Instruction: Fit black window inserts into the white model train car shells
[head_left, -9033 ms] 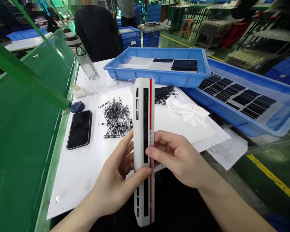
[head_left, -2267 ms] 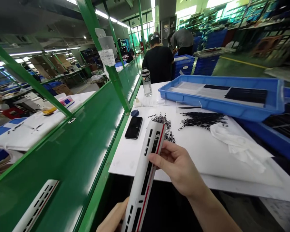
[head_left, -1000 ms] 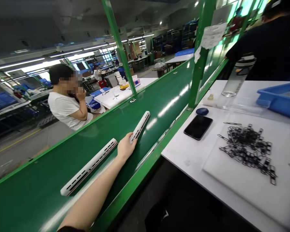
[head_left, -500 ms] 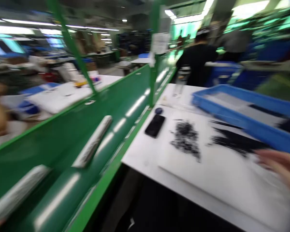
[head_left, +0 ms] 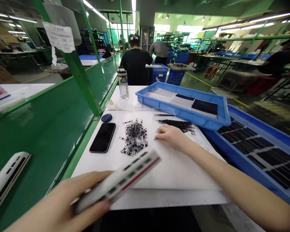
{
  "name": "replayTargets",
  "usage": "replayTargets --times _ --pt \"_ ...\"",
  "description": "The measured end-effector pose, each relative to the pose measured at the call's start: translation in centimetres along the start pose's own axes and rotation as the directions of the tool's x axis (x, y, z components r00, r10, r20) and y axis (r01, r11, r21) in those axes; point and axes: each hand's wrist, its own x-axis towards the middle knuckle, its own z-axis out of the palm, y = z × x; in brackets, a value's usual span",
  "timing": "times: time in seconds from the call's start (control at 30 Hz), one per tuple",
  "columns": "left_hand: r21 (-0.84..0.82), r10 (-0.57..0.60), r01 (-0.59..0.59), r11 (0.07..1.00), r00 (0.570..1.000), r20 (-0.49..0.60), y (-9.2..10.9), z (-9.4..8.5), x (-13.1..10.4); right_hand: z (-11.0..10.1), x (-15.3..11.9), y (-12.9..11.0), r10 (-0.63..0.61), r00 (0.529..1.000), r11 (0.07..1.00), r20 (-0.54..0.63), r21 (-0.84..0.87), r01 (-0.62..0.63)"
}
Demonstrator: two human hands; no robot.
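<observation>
My left hand [head_left: 70, 199] is wrapped round a white toy train car shell [head_left: 125, 177] with black windows and a red stripe. The shell is tilted and blurred above the table's front edge. My right hand [head_left: 168, 137] rests by a fan of thin black strips [head_left: 176, 124], thumb and fingers pinched together. A small black frame strip [head_left: 155, 139] pokes out at its fingertips. Left of this hand lies a loose pile of small black frame pieces [head_left: 135, 137]. Another white train shell [head_left: 9, 180] lies on the green conveyor at the left.
A phone [head_left: 102, 138], a dark blue round case [head_left: 106, 118] and a water bottle [head_left: 123, 84] stand along the table's left side. A blue tray [head_left: 183, 112] sits at the back right, above another blue tray [head_left: 258, 151] of black strips. A green post [head_left: 84, 83] rises beside the table.
The view has swung to the right. My left hand, earlier at the bottom left by a shell on the conveyor, now holds a shell over the table. My right hand shows at the black strips.
</observation>
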Motion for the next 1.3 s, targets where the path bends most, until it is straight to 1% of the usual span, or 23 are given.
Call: replayTargets --times 0.03,0.07,0.1,0.13,0.17,0.23,0.27,0.3,0.37,0.43,0.5,0.53,0.6,0.7,0.77,0.83,0.9,1.0,1.1,1.2,1.23,1.3 --pt "-0.008 0.029 -0.028 1.000 0.997 0.076 1.6 0.3 2.1 -0.3 0.2 -0.1 -0.015 1.000 1.000 -0.004 0.019 0.015" --pt "-0.033 0.072 -0.068 0.997 0.984 0.161 3.3 0.7 4.2 -0.8 0.4 -0.3 -0.024 1.000 0.999 -0.016 0.043 0.025" --pt "-0.074 0.129 -0.114 0.991 0.962 0.243 4.9 1.2 6.4 -1.6 0.5 -0.3 -0.026 0.999 0.997 -0.037 0.072 0.028" --pt "-0.136 0.203 -0.168 0.976 0.929 0.311 6.2 1.7 8.4 -2.5 0.6 -0.3 -0.018 0.998 0.994 -0.067 0.103 0.025" --pt "-0.175 0.244 -0.191 0.966 0.899 0.364 7.3 2.3 10.0 -3.6 0.7 -0.3 0.003 0.995 0.991 -0.104 0.136 0.012" --pt "-0.214 0.284 -0.207 0.955 0.848 0.447 8.5 3.2 12.3 -5.5 0.8 -0.2 0.074 0.982 0.978 -0.171 0.203 -0.038" --pt "-0.215 0.293 -0.214 0.953 0.833 0.469 8.7 3.5 12.9 -6.2 0.8 -0.1 0.110 0.976 0.970 -0.187 0.234 -0.065" --pt "-0.207 0.299 -0.225 0.952 0.827 0.476 8.6 3.9 13.3 -6.5 0.7 -0.2 0.138 0.973 0.962 -0.184 0.260 -0.087" --pt "-0.184 0.316 -0.259 0.948 0.826 0.466 8.3 4.3 13.6 -6.3 0.6 -0.5 0.155 0.980 0.948 -0.126 0.298 -0.112" --pt "-0.167 0.328 -0.282 0.945 0.816 0.476 7.9 4.7 13.8 -5.1 0.5 -1.0 0.129 0.991 0.938 -0.026 0.329 -0.113" --pt "-0.172 0.321 -0.271 0.947 0.805 0.499 7.6 5.0 14.0 -3.9 0.5 -1.1 0.104 0.993 0.927 0.051 0.356 -0.116" --pt "-0.183 0.312 -0.254 0.950 0.805 0.504 7.5 5.1 14.2 -3.4 0.5 -1.0 0.107 0.992 0.923 0.065 0.363 -0.124" --pt "-0.214 0.302 -0.222 0.951 0.811 0.501 7.4 5.1 14.5 -3.1 0.7 0.1 0.149 0.988 0.926 0.036 0.345 -0.152" --pt "-0.239 0.311 -0.217 0.947 0.810 0.497 7.3 5.1 14.6 -3.0 1.0 2.4 0.194 0.981 0.951 -0.024 0.250 -0.182" --pt "-0.227 0.313 -0.226 0.947 0.807 0.501 7.2 5.1 14.6 -2.7 1.1 3.8 0.168 0.986 0.969 -0.015 0.185 -0.162" --pt "-0.213 0.311 -0.232 0.949 0.805 0.506 7.1 5.1 14.6 -2.2 1.1 4.4 0.128 0.992 0.982 0.002 0.142 -0.127" --pt "-0.207 0.311 -0.237 0.949 0.800 0.513 7.0 5.2 14.6 -1.7 1.1 4.4 0.096 0.995 0.988 -0.002 0.117 -0.096" --pt "-0.188 0.306 -0.243 0.952 0.803 0.512 6.9 5.4 14.5 -1.5 0.7 3.6 0.041 0.998 0.993 -0.039 0.113 -0.037" --pt "-0.170 0.310 -0.259 0.951 0.807 0.503 6.9 5.3 14.5 -1.4 -0.6 2.5 -0.066 0.997 0.990 -0.039 0.126 0.071" --pt "-0.215 0.335 -0.260 0.941 0.788 0.516 6.7 5.0 14.5 -1.1 -1.7 2.0 -0.153 0.987 0.978 -0.039 0.135 0.157" --pt "-0.230 0.337 -0.251 0.940 0.784 0.521 6.7 4.9 14.6 -1.0 -1.9 1.9 -0.167 0.984 0.974 -0.057 0.143 0.173" --pt "-0.244 0.320 -0.222 0.944 0.791 0.521 6.5 4.7 14.7 -1.3 -1.8 1.6 -0.183 0.976 0.963 -0.115 0.177 0.202"
